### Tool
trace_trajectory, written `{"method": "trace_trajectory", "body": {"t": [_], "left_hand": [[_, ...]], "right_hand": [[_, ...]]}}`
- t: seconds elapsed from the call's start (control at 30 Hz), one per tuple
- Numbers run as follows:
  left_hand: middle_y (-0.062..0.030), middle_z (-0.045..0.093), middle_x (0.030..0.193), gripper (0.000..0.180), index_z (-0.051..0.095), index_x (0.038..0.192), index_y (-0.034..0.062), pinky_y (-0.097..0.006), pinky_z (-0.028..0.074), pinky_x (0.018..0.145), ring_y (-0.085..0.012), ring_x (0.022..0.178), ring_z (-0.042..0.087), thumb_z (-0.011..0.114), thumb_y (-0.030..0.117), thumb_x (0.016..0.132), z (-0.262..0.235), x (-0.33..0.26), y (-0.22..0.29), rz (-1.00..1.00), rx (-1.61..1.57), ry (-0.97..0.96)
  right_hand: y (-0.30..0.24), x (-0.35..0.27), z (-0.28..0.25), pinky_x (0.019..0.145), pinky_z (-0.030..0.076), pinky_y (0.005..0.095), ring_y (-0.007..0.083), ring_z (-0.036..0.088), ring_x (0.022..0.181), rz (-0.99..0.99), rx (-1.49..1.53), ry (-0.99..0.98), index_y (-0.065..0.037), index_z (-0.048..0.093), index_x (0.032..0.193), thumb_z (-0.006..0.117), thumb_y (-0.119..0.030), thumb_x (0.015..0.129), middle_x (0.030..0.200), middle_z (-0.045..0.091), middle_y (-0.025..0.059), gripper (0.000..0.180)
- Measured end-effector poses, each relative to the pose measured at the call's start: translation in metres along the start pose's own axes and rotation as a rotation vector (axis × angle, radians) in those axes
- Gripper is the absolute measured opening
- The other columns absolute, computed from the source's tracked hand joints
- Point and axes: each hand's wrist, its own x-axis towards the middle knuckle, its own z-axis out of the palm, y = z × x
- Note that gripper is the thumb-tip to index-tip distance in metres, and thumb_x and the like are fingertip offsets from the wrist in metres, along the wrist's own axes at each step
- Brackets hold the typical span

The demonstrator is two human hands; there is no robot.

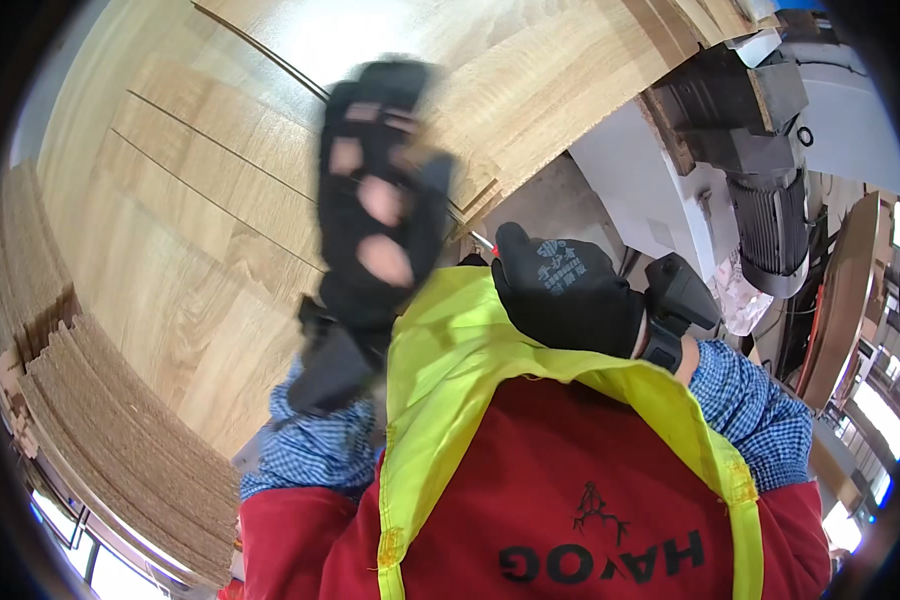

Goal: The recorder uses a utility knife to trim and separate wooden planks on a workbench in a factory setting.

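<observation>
My left hand [380,190], in a black glove with bare skin showing through several gaps, is over the wood-grain boards [210,190]. Motion smears its fingers, so their grip is unclear. Close to the boards' near right corner, my right hand [565,290] is closed in a black glove with pale print on its back. A thin, pale, metallic-looking piece with a red part [492,249] sticks out by its thumb side. Most of that piece is hidden in the fist. Both wrists carry dark strapped-on devices.
Stacked board edges [120,450] stand at the left. A dark ribbed motor [770,225] is mounted by a light machine panel [640,185] on the right. Farther right leans a long brown board [842,300]. A yellow-edged red apron [570,460] covers my front.
</observation>
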Motion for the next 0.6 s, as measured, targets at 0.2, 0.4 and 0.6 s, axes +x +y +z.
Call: {"method": "trace_trajectory", "body": {"t": [0.2,0.4,0.6], "left_hand": [[-0.016,0.067,0.103,0.037,0.067,0.11,0.0053,-0.04,0.051,0.087,-0.0331,0.1,0.064,0.07,0.025,0.079,0.082,-0.037,0.012,0.316,-0.309,-0.412],[-0.0132,0.07,0.099,0.036,0.07,0.104,0.0064,-0.042,0.051,0.091,-0.0327,0.096,0.066,0.07,0.023,0.072,0.084,-0.041,0.004,0.211,-0.395,-0.33],[-0.0125,0.07,0.1,0.036,0.07,0.104,0.0054,-0.043,0.048,0.096,-0.0319,0.096,0.066,0.069,0.023,0.073,0.096,-0.038,-0.001,0.349,-0.524,-0.125]], "right_hand": [[0.008,-0.011,0.014,0.054,0.042,0.033,0.0192,0.054,0.062,0.026,0.363,0.056,-0.01,0.061,0.09,0.055,-0.015,0.086,0.071,0.052,0.0062,0.01],[0.015,-0.01,0.029,0.061,0.043,0.0351,0.0222,0.054,0.073,0.011,0.592,0.096,-0.012,0.06,0.088,0.056,-0.016,0.085,0.081,0.052,0.0092,0.006],[0.005,-0.02,0.043,0.067,0.044,0.0372,0.0252,0.055,0.084,0.064,0.492,0.095,-0.014,0.058,0.085,0.057,-0.016,0.084,0.091,0.052,0.0121,0.002]]}}
